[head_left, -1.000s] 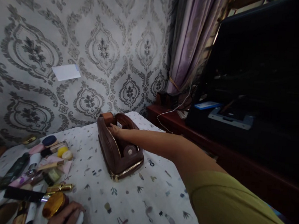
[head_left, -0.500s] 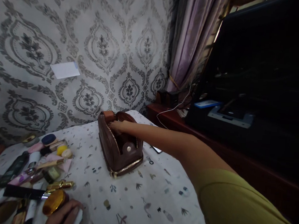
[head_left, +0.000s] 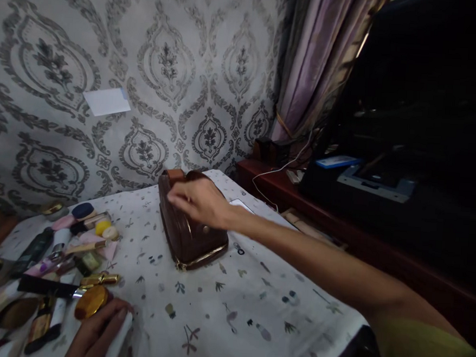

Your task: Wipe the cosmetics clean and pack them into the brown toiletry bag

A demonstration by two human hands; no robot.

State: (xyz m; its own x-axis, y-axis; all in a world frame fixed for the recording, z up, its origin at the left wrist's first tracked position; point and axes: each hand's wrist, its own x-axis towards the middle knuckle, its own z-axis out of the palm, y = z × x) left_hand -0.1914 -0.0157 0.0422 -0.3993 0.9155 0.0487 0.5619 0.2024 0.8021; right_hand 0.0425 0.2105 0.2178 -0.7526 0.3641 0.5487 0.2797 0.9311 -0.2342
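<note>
A dark brown zippered cosmetic bag [head_left: 184, 245] stands on the patterned white cloth, its brown handle [head_left: 176, 174] at the far end. Over the bag's opening is my right hand [head_left: 199, 200], fingers curled together and slightly blurred; whatever they may hold is hidden. My left hand [head_left: 99, 326] rests at the lower left with its fingers closed against a white object [head_left: 119, 337] whose kind I cannot make out. Beside it lie a gold-topped round jar [head_left: 91, 302], a gold lipstick tube [head_left: 100, 279] and a black-handled brush [head_left: 47, 286].
Several more cosmetics crowd the cloth's left side, among them a dark green bottle [head_left: 33, 251] and a yellow round item [head_left: 103, 227]. A flat white-faced item [head_left: 242, 205] lies behind the bag. A dark screen [head_left: 430, 116] stands on the red-brown cabinet [head_left: 258, 174], with a white cable [head_left: 279, 173].
My right hand has come up out of the bag and now hovers over its opening. The view has shifted slightly; my left hand stays by the cosmetics.
</note>
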